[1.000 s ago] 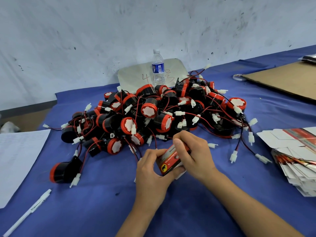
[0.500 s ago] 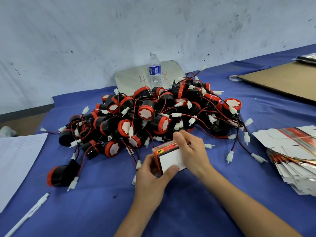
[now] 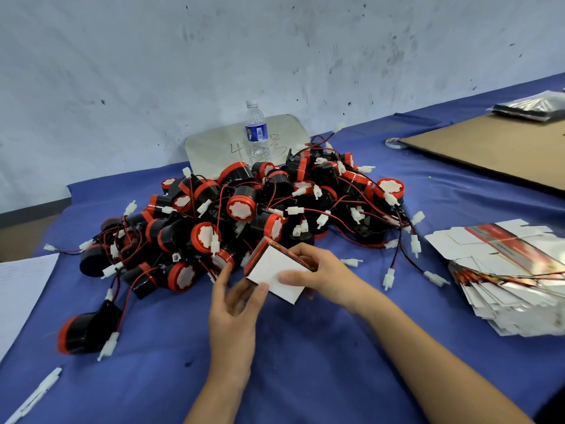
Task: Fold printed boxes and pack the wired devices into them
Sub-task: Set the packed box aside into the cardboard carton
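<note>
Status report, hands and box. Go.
Right hand grips printed box, white face toward camera. Left hand open, touching its lower corner. Device pile close behind box, not blocking.

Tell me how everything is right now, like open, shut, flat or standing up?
box, folded up, held off the table.
right hand, grips the box.
left hand, open, fingers touching the box's lower corner.
devices, heaped, wires tangled.
flat boxes, unfolded, stacked.
bottle, upright, cap on.
pen, lying flat.
</note>
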`<move>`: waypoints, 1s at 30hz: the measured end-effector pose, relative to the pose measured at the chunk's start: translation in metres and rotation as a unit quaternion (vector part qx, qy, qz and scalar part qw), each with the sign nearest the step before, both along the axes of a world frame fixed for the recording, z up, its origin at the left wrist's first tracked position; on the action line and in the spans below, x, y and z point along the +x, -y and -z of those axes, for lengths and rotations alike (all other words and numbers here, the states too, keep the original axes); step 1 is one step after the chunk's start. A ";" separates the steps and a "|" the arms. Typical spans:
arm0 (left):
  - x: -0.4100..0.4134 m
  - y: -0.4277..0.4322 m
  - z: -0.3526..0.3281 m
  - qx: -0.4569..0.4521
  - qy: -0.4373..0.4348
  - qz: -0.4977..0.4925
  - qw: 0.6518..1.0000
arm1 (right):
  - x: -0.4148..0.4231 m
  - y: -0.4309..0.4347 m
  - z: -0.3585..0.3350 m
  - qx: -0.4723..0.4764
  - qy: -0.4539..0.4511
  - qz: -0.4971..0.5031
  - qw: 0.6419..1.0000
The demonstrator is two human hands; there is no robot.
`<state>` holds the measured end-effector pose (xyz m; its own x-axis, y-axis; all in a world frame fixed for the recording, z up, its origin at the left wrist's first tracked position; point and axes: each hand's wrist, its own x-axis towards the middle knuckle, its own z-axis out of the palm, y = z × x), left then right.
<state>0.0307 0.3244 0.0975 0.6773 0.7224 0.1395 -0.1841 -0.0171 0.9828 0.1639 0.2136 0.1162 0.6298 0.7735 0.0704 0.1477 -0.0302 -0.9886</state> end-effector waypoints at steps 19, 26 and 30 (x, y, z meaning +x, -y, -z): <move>0.000 0.005 -0.004 0.037 -0.006 0.043 0.998 | -0.001 -0.002 0.005 0.113 -0.205 -0.052 0.971; -0.002 0.004 0.000 0.063 -0.037 0.094 0.993 | -0.005 0.025 -0.025 0.305 -0.316 0.054 0.897; 0.003 0.002 0.005 0.073 -0.041 0.107 0.991 | -0.002 0.093 -0.060 0.405 -0.311 0.085 0.856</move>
<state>0.0333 0.3227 0.0929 0.8261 0.5369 0.1708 -0.1195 -0.1293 0.9844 0.1617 0.1210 0.1764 0.8391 0.5228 0.1499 -0.3525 0.7327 -0.5822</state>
